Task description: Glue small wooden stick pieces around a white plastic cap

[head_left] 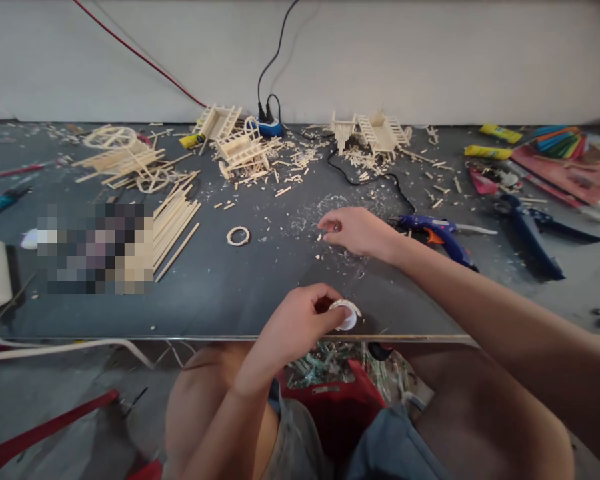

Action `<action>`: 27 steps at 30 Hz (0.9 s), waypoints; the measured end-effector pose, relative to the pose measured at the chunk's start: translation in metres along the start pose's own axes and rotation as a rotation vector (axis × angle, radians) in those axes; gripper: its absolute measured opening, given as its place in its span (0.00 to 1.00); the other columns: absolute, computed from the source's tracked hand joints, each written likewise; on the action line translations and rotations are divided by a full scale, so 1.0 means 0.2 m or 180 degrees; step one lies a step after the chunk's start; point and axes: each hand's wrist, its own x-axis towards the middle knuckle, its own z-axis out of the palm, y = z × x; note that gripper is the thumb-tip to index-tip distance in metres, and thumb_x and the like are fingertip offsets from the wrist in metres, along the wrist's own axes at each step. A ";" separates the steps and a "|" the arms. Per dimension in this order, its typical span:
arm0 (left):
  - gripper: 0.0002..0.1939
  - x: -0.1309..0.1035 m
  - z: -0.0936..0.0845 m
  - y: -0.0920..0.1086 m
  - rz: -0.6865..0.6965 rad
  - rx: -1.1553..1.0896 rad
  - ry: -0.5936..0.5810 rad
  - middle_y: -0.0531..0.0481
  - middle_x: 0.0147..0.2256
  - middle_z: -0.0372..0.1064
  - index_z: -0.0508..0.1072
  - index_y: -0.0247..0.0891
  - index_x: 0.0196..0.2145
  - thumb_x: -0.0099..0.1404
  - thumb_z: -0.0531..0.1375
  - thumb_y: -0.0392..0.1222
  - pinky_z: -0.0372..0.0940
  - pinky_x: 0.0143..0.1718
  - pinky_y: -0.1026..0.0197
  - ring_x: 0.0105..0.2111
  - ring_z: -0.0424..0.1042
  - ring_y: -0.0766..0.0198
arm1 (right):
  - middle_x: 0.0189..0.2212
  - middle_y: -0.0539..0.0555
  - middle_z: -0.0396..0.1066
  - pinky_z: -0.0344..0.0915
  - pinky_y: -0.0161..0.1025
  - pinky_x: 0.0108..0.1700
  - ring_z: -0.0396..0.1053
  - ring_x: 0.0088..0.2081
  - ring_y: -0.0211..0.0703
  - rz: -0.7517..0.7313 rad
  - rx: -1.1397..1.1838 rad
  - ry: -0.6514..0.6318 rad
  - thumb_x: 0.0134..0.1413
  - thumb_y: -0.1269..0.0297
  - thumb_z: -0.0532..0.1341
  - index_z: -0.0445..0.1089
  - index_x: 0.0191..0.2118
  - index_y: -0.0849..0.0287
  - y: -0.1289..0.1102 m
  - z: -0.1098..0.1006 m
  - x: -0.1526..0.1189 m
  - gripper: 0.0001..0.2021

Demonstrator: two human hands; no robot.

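- Small white ring (347, 313), round, pale-rimmed, with a whitish inside; pinched near the front edge of the dark table (220, 293), low in the middle of the view.
- Lay nearly flat, open face turned up and slightly toward the camera; being round, showed no clear long axis.
- Held by the left hand (297, 320), fingers curled in, thumb and forefinger closed on the ring's left rim.
- Right hand (359, 231) reached farther back over the table, fingers bent down and loosely gathered, fingertips at a small scrap among the wood crumbs; whether anything was truly gripped there, cannot tell.
- Just right of that hand, a blue glue gun (437, 233) with an orange trigger, lying on its side, nozzle aimed right.
- Left of it, a small wooden ring (238, 235) lying flat, well apart from both hands.
- Farther left, a bundle of thin wooden sticks (175, 223) running diagonally.
- Toward the wall, small stick-built models (240, 150), more of them at (375, 133), ringed by offcuts.
- Far right, dark blue cutters (535, 233) and coloured paper sheets (565, 160).
- Below the table edge, a red basket (335, 407) between the knees.
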 end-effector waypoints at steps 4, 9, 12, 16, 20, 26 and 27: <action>0.10 0.01 0.00 -0.01 -0.0007 0.0012 0.0024 0.53 0.25 0.68 0.74 0.37 0.32 0.61 0.59 0.46 0.54 0.23 0.67 0.23 0.61 0.69 | 0.37 0.54 0.75 0.61 0.38 0.34 0.70 0.33 0.43 -0.0094 -0.0302 -0.0393 0.51 0.67 0.61 0.75 0.44 0.57 -0.01 0.01 0.09 0.13; 0.10 0.02 0.00 -0.01 -0.0113 -0.0021 0.0042 0.53 0.25 0.68 0.74 0.38 0.32 0.61 0.59 0.47 0.54 0.22 0.68 0.23 0.61 0.70 | 0.36 0.56 0.75 0.60 0.38 0.33 0.70 0.33 0.43 -0.0206 -0.0401 -0.0487 0.53 0.68 0.59 0.76 0.37 0.58 -0.01 0.01 0.11 0.08; 0.10 0.03 0.00 -0.01 -0.0197 -0.0135 0.0132 0.53 0.26 0.69 0.74 0.38 0.33 0.61 0.59 0.48 0.56 0.21 0.68 0.22 0.61 0.70 | 0.35 0.56 0.75 0.59 0.38 0.33 0.69 0.34 0.44 -0.0222 -0.0443 -0.0416 0.54 0.68 0.59 0.75 0.33 0.59 -0.01 0.01 0.11 0.06; 0.11 0.04 0.01 0.00 -0.0171 -0.0519 0.0382 0.52 0.27 0.69 0.73 0.37 0.33 0.61 0.60 0.47 0.59 0.22 0.68 0.21 0.62 0.71 | 0.32 0.53 0.74 0.58 0.36 0.32 0.68 0.30 0.40 -0.0112 -0.0275 -0.0156 0.56 0.65 0.57 0.73 0.34 0.58 0.00 -0.03 0.08 0.08; 0.11 0.06 0.02 0.02 -0.0048 -0.1098 0.0734 0.54 0.23 0.68 0.72 0.36 0.32 0.60 0.62 0.48 0.60 0.21 0.68 0.19 0.62 0.72 | 0.29 0.52 0.74 0.59 0.35 0.31 0.68 0.30 0.38 -0.0138 0.0319 0.0373 0.56 0.63 0.58 0.72 0.34 0.59 0.01 -0.12 -0.01 0.08; 0.11 0.08 0.06 0.04 0.0066 -0.1992 0.0969 0.52 0.26 0.68 0.72 0.35 0.30 0.57 0.65 0.45 0.60 0.19 0.68 0.22 0.66 0.70 | 0.27 0.51 0.73 0.63 0.36 0.31 0.67 0.27 0.36 0.0223 0.1853 0.0785 0.53 0.60 0.61 0.71 0.36 0.59 0.04 -0.17 -0.25 0.08; 0.11 0.08 0.07 0.05 0.0068 -0.2049 0.0992 0.51 0.26 0.69 0.72 0.35 0.30 0.57 0.65 0.45 0.60 0.19 0.68 0.22 0.66 0.70 | 0.28 0.51 0.73 0.64 0.36 0.30 0.67 0.26 0.36 0.0292 0.2083 0.0807 0.53 0.60 0.62 0.71 0.36 0.59 0.04 -0.16 -0.30 0.08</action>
